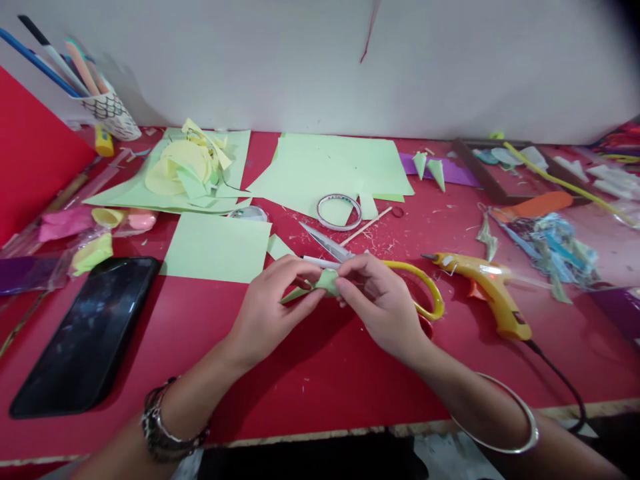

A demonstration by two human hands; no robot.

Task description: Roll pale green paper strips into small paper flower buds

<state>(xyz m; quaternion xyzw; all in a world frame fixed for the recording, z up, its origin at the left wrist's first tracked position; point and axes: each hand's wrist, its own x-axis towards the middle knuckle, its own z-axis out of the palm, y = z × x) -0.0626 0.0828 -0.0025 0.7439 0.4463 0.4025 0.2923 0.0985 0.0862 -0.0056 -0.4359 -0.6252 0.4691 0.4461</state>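
Between the fingertips of both hands is a small piece of light green paper [327,281], partly hidden by the fingers. My left hand [275,307] pinches it from the left, and my right hand [380,303] pinches its right side. Just behind the hands lie scissors [425,283] with yellow handles, their blades pointing up and left. A tape roll [339,227] and a thin wooden stick [367,225] rest beyond the blades. A light green paper sheet [215,250] lies left of my hands. Two small green paper cones [437,175] stand out farther back.
A yellow glue gun [480,270] with a black cord lies at the right. A black phone [85,340] is at the left. Paper scraps [187,167], a pen cup [113,113], a brown tray [510,198] and blue thread scraps [560,240] are spread on the red table [320,393].
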